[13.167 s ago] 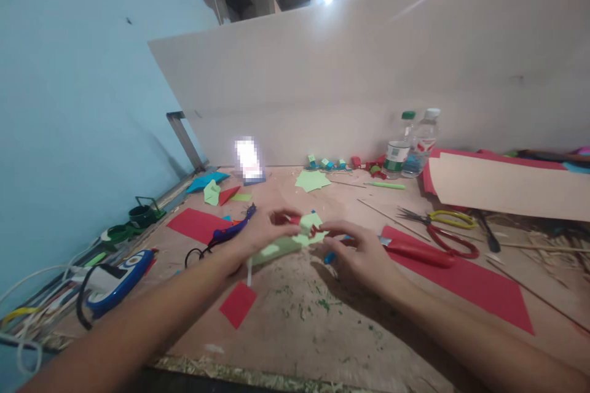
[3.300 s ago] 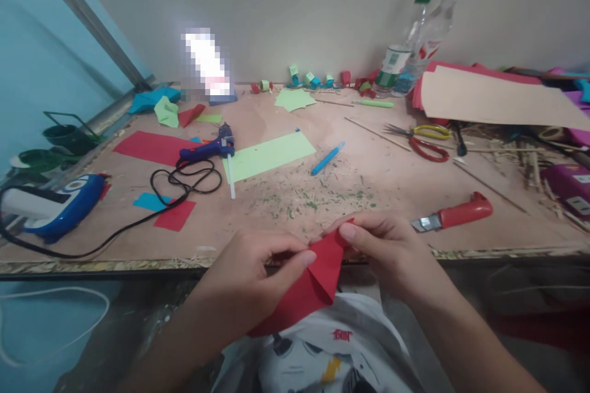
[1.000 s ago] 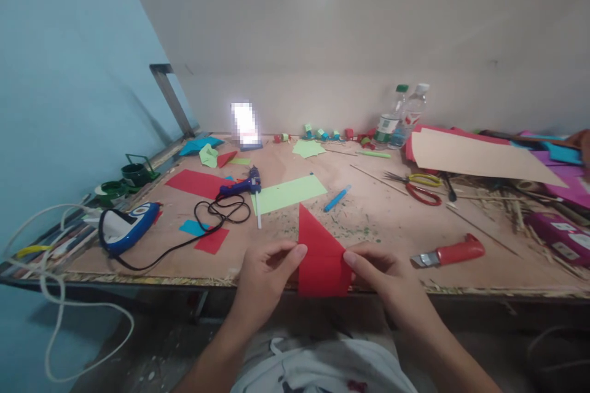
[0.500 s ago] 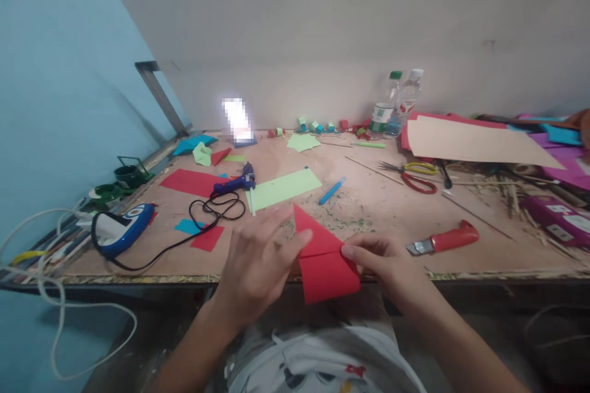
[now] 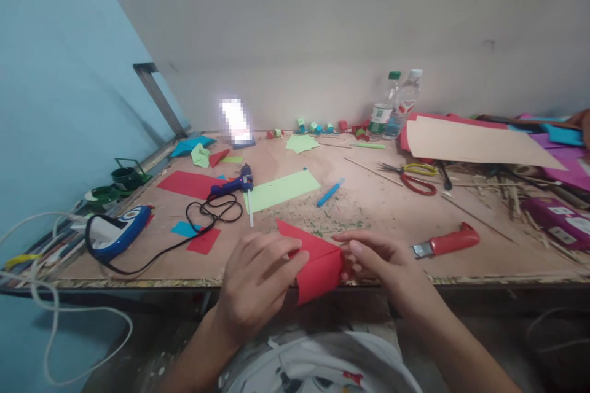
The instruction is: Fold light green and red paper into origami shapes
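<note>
A folded sheet of red paper (image 5: 320, 264) hangs over the table's front edge, with a pointed flap at its upper left and a crease across its middle. My left hand (image 5: 262, 276) pinches its left side between thumb and fingers. At the paper's right corner is my right hand (image 5: 380, 261), its thumb and fingers spread apart; whether a fingertip touches the paper is hard to make out. Beyond the hands lie green paper scraps, a blue pen-like stick (image 5: 330, 192) and a strip of light green paper (image 5: 282, 190).
A red-handled utility knife (image 5: 446, 241) lies to the right, with scissors (image 5: 410, 177) behind it. On the left are a blue glue gun (image 5: 236, 182) with its black cord and a small blue iron (image 5: 122, 232). Bottles (image 5: 385, 107) and stacked paper (image 5: 479, 141) stand at the back right.
The red paper has turned and its tip has swung left and down. My left hand has closed on its left side, while my right hand has loosened from the right corner.
</note>
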`<state>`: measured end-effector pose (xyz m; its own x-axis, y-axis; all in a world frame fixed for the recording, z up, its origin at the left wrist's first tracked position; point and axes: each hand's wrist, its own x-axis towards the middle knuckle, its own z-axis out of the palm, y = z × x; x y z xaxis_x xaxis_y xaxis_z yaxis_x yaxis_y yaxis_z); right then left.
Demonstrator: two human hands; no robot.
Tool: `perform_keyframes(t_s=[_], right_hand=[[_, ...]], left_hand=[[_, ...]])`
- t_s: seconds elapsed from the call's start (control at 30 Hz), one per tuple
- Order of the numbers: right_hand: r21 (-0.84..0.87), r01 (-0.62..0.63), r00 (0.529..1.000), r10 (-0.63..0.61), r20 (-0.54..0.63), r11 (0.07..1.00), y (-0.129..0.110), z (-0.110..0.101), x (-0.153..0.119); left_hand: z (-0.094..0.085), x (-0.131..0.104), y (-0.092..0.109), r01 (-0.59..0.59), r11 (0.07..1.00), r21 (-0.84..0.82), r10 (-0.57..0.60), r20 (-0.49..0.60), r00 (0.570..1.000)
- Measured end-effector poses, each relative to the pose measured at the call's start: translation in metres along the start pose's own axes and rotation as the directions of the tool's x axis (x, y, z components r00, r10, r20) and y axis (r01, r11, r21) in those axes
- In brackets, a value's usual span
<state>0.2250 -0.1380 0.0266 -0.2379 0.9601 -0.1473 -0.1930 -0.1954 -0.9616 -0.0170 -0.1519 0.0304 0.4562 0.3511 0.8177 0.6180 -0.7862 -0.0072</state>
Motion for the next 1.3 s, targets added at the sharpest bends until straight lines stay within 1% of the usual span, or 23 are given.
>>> perform_keyframes(t_s=[0.13,0.3,0.33,0.37,0.4,0.43,0.47,0.5,0.53,0.57,0.6,0.63,0.67,0.7,0.73,0.83,0.9,0.93,1.03,1.1,1.17,1.3], right_hand=[[-0.047,-0.006,0.998,0.003,-0.055,0.999,0.002,0.003,0.002],[-0.054,-0.035,0.998,0.033,-0.046,0.998,-0.002,0.008,0.004],[-0.049,-0.03,0.998,0.027,-0.057,0.998,-0.002,0.009,0.004],[-0.044,-0.021,0.997,0.018,-0.075,0.999,-0.003,0.009,0.003],[-0.044,-0.009,0.995,0.004,-0.098,0.999,-0.003,0.01,0.003],[-0.048,0.006,0.993,-0.012,-0.121,0.999,-0.002,0.01,0.002],[-0.055,0.022,0.989,-0.03,-0.144,0.998,-0.002,0.01,0.002],[-0.064,0.036,0.985,-0.046,-0.166,0.997,-0.001,0.01,0.001],[-0.073,0.048,0.981,-0.06,-0.185,0.996,0.0,0.011,0.001],[-0.082,0.055,0.977,-0.071,-0.202,0.995,0.0,0.011,0.001],[-0.092,0.065,0.973,-0.083,-0.215,0.994,0.0,0.011,0.0],[-0.106,0.079,0.969,-0.102,-0.225,0.991,0.001,0.012,0.0],[-0.125,0.099,0.965,-0.126,-0.23,0.987,0.001,0.012,0.0],[-0.148,0.124,0.96,-0.156,-0.231,0.981,0.001,0.013,0.0],[-0.173,0.149,0.956,-0.186,-0.226,0.974,0.002,0.013,0.0],[-0.232,0.198,0.947,-0.247,-0.206,0.952,0.005,0.013,-0.001],[-0.245,0.176,0.954,-0.227,-0.197,0.953,0.007,0.011,-0.002],[-0.245,0.151,0.962,-0.2,-0.188,0.958,0.007,0.01,-0.002],[-0.28,0.072,0.987,-0.108,-0.116,0.957,0.004,0.008,-0.001],[-0.329,0.058,0.996,-0.079,-0.05,0.943,0.001,0.009,0.0],[-0.356,0.063,0.997,-0.073,-0.014,0.932,-0.002,0.009,0.001],[-0.345,0.078,0.997,-0.082,0.003,0.935,-0.002,0.01,0.001]], left_hand=[[0.002,-0.005,0.002,-0.031,0.999,0.012,0.031,0.008,0.999],[0.008,-0.013,0.006,-0.036,0.999,0.01,0.036,-0.009,0.999],[0.01,-0.014,0.008,-0.013,1.0,0.009,0.014,-0.032,0.999],[0.011,-0.013,0.009,0.04,0.999,-0.001,-0.04,-0.067,0.997],[0.012,-0.013,0.01,0.13,0.991,-0.031,-0.133,-0.106,0.985],[0.012,-0.012,0.011,0.266,0.959,-0.093,-0.277,-0.136,0.951],[0.012,-0.01,0.012,0.43,0.881,-0.195,-0.458,-0.126,0.88],[0.012,-0.008,0.013,0.592,0.74,-0.318,-0.638,-0.052,0.769],[0.012,-0.006,0.013,0.72,0.546,-0.428,-0.771,0.078,0.631],[0.012,-0.004,0.012,0.797,0.337,-0.502,-0.831,0.239,0.502],[0.012,-0.001,0.012,0.833,0.148,-0.534,-0.825,0.397,0.402],[0.012,0.001,0.012,0.842,0.015,-0.539,-0.784,0.516,0.345],[0.012,0.003,0.012,0.841,-0.062,-0.537,-0.738,0.592,0.324],[0.013,0.005,0.012,0.839,-0.099,-0.535,-0.707,0.631,0.319],[0.013,0.007,0.012,0.837,-0.112,-0.536,-0.69,0.648,0.323],[0.015,0.009,0.013,0.836,-0.107,-0.538,-0.692,0.644,0.326],[0.015,0.009,0.013,0.841,-0.099,-0.532,-0.697,0.641,0.323],[0.015,0.008,0.013,0.85,-0.081,-0.521,-0.698,0.638,0.325],[0.014,0.007,0.012,0.879,0.021,-0.477,-0.698,0.622,0.354],[0.014,0.006,0.011,0.885,0.07,-0.46,-0.689,0.619,0.376],[0.013,0.006,0.011,0.888,0.086,-0.452,-0.684,0.621,0.382],[0.014,0.003,0.011,0.896,0.069,-0.438,-0.677,0.639,0.365]])
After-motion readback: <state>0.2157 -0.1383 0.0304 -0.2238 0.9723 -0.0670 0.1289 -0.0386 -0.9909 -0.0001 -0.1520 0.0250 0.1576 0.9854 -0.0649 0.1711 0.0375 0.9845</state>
